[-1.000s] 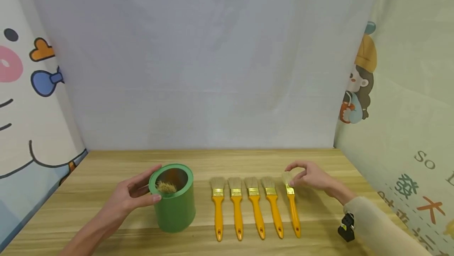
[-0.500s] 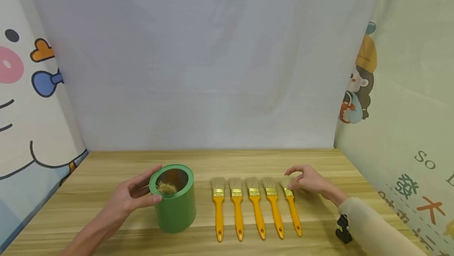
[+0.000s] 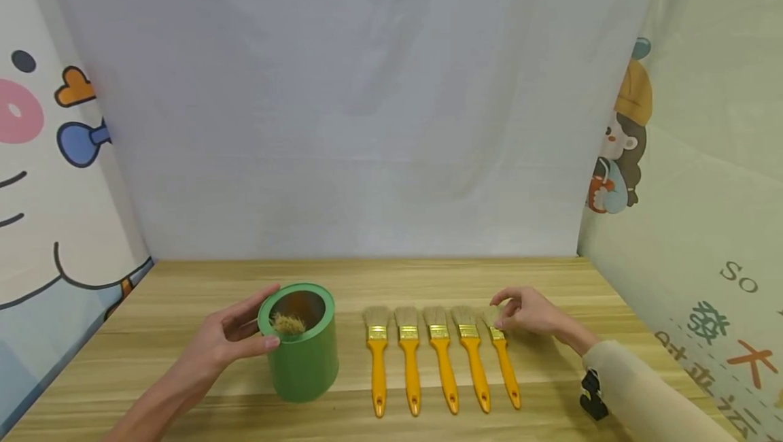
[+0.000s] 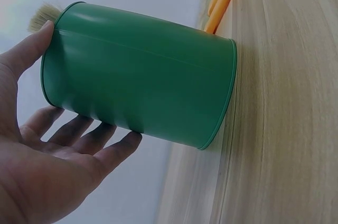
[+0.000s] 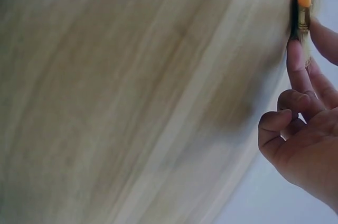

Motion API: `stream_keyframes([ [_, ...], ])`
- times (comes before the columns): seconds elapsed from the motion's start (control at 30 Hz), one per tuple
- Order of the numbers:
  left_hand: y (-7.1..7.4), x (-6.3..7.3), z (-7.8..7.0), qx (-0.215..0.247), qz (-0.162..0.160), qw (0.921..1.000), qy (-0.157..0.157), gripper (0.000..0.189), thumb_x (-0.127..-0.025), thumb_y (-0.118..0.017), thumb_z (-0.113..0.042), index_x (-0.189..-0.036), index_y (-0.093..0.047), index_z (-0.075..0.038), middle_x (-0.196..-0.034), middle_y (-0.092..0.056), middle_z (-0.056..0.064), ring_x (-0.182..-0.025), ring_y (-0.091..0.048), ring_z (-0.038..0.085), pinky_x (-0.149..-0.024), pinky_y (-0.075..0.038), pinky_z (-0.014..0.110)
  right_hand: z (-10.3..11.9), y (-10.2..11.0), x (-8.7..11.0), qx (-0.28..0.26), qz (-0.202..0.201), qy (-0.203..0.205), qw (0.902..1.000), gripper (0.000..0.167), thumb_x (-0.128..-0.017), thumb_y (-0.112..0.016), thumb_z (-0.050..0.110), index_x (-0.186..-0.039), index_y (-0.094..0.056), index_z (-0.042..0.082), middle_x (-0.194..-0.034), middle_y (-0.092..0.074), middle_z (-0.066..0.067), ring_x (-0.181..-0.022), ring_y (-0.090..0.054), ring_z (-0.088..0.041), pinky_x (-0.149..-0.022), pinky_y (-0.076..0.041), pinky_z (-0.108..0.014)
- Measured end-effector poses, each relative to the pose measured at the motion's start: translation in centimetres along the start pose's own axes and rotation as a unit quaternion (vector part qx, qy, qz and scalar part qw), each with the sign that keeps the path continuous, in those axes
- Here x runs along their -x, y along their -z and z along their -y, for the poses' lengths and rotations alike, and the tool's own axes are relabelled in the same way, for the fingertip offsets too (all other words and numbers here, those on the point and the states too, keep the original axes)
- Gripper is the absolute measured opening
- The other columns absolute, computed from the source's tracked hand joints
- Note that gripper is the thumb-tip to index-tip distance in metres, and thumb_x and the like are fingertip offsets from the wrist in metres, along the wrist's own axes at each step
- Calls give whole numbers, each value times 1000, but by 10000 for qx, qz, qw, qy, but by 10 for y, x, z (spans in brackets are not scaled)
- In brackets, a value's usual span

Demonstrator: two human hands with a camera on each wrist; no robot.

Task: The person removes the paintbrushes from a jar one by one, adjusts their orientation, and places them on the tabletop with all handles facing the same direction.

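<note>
A green can (image 3: 302, 367) stands on the table at centre left, with the bristles of a paintbrush (image 3: 287, 324) showing at its mouth. My left hand (image 3: 214, 343) holds the can from its left, thumb at the rim and fingers against the side, as the left wrist view also shows. To the right, several paintbrushes with yellow-orange handles lie in a row, bristles away from me. My right hand (image 3: 533, 313) pinches the bristle end of the rightmost paintbrush (image 3: 504, 367), partly covering it. In the right wrist view, thumb and forefinger meet at the bristles below its metal band (image 5: 303, 19).
The other paintbrushes, among them the leftmost paintbrush (image 3: 378, 367), lie side by side between the can and my right hand. A pale curtain (image 3: 361, 122) hangs behind the wooden table (image 3: 202, 279). Printed cloths hang at left and right.
My right hand has shifted the rightmost paintbrush's bristle end slightly left, towards the neighbouring paintbrush, so it lies at more of a slant. My left hand and the can have stayed put.
</note>
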State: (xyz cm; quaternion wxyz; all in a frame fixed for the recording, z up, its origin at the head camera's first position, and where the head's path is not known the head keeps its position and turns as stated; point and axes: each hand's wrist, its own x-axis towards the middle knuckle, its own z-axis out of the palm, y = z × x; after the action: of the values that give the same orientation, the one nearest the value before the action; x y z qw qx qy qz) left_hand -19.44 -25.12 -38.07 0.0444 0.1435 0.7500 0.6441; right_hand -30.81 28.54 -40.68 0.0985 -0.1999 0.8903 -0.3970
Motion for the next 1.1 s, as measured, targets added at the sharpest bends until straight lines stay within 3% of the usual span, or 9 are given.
stream_keyframes([
  [0.37,1,-1,4,20,26,9999,-113,74,-100,-72,-10,-166,-38,-13,-161,-42,23,-141,-47,49,-96,-55,35,-1,1,0,-20,136,128,9998,37,-91,-81,4,-121,-65,-12,-85,-67,-7,-73,-56,-21,-59,-42,-28],
  [0.73,1,-2,2,-1,9,10000,-64,74,-100,-72,-11,-166,-38,-14,-161,-42,22,-141,-47,48,-97,-54,35,-3,1,0,-96,138,269,9995,36,-91,-81,3,-120,-65,-12,-85,-68,-6,-81,-63,-23,-72,-51,-30],
  [1.1,2,-2,2,-43,28,9999,-88,75,-100,-72,-12,-166,-37,-12,-162,-41,22,-142,-45,50,-100,-53,38,-4,2,1,14,38,265,9996,38,-92,-81,4,-122,-65,-12,-92,-69,-10,-80,-63,-23,-71,-52,-30],
])
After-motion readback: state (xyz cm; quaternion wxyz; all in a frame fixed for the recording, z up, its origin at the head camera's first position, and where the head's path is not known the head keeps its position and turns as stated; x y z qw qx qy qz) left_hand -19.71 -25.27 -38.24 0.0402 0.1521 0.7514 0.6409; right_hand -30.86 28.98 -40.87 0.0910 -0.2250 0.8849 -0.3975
